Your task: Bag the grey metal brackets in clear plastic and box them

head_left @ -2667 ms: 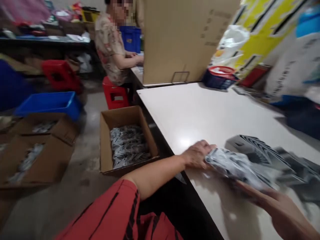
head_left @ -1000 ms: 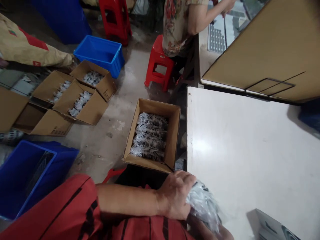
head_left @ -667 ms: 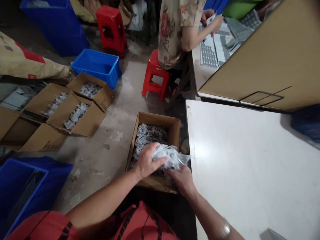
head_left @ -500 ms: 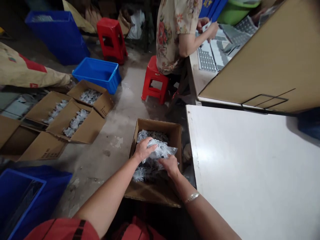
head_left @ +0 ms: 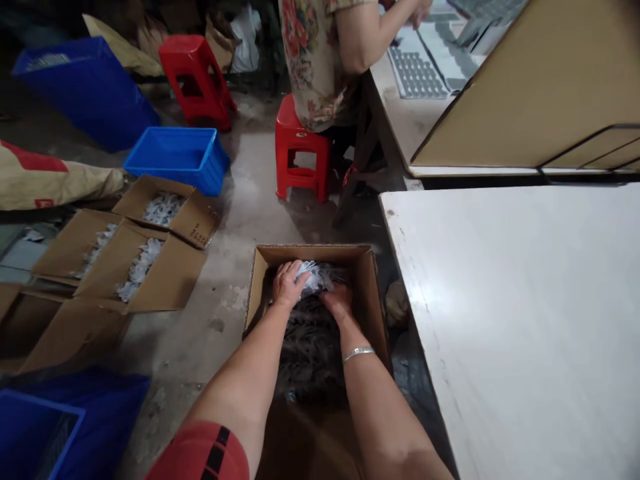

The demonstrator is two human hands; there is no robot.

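Note:
A bundle of clear plastic bags [head_left: 315, 277] lies between my two hands at the far end of an open cardboard box [head_left: 320, 252]. My left hand [head_left: 289, 283] is closed on its left side, thumb on top. My right hand [head_left: 337, 299] grips the right side, its fingers partly hidden by the bundle. What the bags contain is too blurred to make out. Nearer to me in the same box lie rows of dark packed pieces [head_left: 313, 347], in shadow.
A white table [head_left: 520, 300] stands right of the box. Ahead, a person in a floral shirt [head_left: 313, 73] sits on a red stool [head_left: 303, 153]. To the left are cardboard boxes [head_left: 165, 273] with similar bags, a blue crate [head_left: 175, 157] and another red stool [head_left: 193, 73].
Both hands have carried the bundle down and to the far end of the box. The view has shifted, and the dark rows in the box now show more.

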